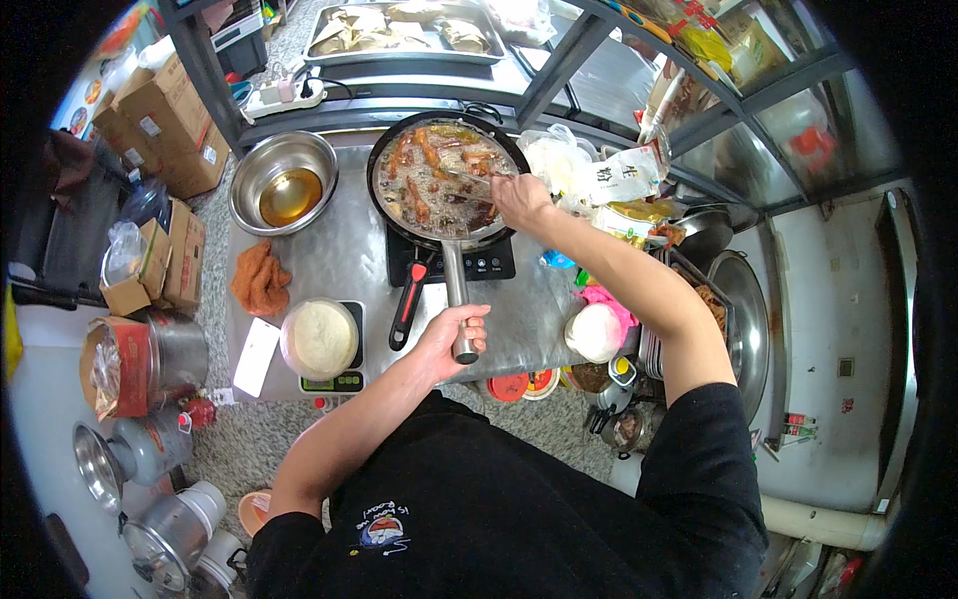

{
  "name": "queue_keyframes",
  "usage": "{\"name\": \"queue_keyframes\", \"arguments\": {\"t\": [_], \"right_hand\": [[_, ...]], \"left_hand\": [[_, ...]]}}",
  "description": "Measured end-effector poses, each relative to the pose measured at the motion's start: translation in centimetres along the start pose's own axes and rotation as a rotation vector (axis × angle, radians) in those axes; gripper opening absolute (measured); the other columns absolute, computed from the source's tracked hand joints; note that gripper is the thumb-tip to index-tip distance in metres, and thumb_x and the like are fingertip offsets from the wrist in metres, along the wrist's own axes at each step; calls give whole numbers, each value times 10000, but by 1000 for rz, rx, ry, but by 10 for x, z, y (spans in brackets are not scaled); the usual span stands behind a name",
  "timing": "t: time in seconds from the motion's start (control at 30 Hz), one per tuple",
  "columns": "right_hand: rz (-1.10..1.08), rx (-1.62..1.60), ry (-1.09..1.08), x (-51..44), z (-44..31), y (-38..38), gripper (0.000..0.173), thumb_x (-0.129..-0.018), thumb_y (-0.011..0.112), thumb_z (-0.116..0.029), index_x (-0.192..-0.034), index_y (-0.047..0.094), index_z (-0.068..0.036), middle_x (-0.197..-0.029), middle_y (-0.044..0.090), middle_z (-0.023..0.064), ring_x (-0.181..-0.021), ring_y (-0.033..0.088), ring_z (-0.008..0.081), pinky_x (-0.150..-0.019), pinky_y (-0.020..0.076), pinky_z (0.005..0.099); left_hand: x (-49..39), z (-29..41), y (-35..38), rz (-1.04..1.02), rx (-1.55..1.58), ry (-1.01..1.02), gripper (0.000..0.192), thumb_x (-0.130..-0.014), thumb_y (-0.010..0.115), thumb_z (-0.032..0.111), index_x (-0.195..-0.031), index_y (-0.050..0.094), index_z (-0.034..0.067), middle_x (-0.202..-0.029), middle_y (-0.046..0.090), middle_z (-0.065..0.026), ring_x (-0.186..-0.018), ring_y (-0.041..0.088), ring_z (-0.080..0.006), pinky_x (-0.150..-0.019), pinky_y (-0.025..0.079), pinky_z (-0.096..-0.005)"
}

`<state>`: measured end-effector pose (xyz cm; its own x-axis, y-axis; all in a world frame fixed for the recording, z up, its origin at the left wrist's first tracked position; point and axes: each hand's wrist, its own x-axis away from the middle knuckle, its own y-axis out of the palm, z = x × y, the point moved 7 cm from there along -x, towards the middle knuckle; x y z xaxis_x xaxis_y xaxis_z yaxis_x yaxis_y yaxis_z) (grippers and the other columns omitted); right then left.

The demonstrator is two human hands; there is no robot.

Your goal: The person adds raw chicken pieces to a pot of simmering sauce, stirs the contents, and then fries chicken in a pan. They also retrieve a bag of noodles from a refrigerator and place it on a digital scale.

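Note:
A black-rimmed frying pan sits on an induction cooktop, full of bubbling liquid. Several browned pieces of food lie in it, their kind unclear. My left hand is wrapped around the pan's steel handle. Over the pan's right side, my right hand grips a metal utensil with two thin prongs, tongs or chopsticks. Its tips reach into the bubbling liquid. Left of the handle lies a black-and-red detachable-style handle, touched by neither hand.
A steel bowl with amber liquid stands left of the pan. Below it are a brown cloth, a white phone-like slab and a tub of pale powder on a kitchen scale. Plastic bags crowd the right.

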<state>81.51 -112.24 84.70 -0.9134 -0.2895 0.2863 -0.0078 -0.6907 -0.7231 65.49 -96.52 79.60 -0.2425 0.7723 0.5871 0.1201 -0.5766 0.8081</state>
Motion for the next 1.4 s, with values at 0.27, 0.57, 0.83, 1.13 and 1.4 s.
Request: {"name": "queue_keyframes", "arguments": {"t": [0.27, 0.57, 0.83, 1.13, 1.4], "right_hand": [[27, -41, -9, 47, -14, -26, 223, -869, 539, -187, -993, 574, -5, -769, 697, 69, -675, 695, 179, -534, 502, 316], [-125, -303, 156, 93, 12, -30, 353, -897, 551, -334, -988, 544, 7, -726, 677, 131, -666, 682, 287, -587, 525, 399], [-339, -968, 330, 124, 75, 5, 648, -817, 596, -559, -1067, 608, 39, -826, 666, 207, -686, 669, 310, -622, 527, 423], [-395, -1293, 479, 111, 84, 81, 649, -819, 590, -573, -764, 645, 71, -590, 552, 99, -472, 573, 221, -446, 453, 352], [-403, -1357, 530, 79, 51, 87, 606, -806, 578, -606, -769, 642, -4, -592, 577, 84, -503, 606, 213, -453, 465, 369]], "left_hand": [[1, 1, 0, 2, -2, -23, 163, -888, 613, 68, -846, 462, 113, -634, 438, 71, -456, 396, -18, -439, 362, -198], [1, 4, -3, 9, -22, -22, 151, -887, 622, 71, -868, 477, 110, -637, 440, 76, -470, 397, -14, -446, 352, -193], [2, 6, -3, 15, -52, -2, 161, -892, 618, 68, -899, 461, 107, -644, 439, 76, -472, 400, -12, -447, 356, -189], [-2, 6, -5, 9, -72, -4, 166, -895, 613, 65, -887, 453, 109, -638, 439, 75, -471, 414, -12, -452, 372, -191], [0, 6, -3, 40, -109, -10, 183, -887, 622, 62, -888, 444, 106, -637, 445, 73, -470, 418, -12, -449, 378, -188]]}}
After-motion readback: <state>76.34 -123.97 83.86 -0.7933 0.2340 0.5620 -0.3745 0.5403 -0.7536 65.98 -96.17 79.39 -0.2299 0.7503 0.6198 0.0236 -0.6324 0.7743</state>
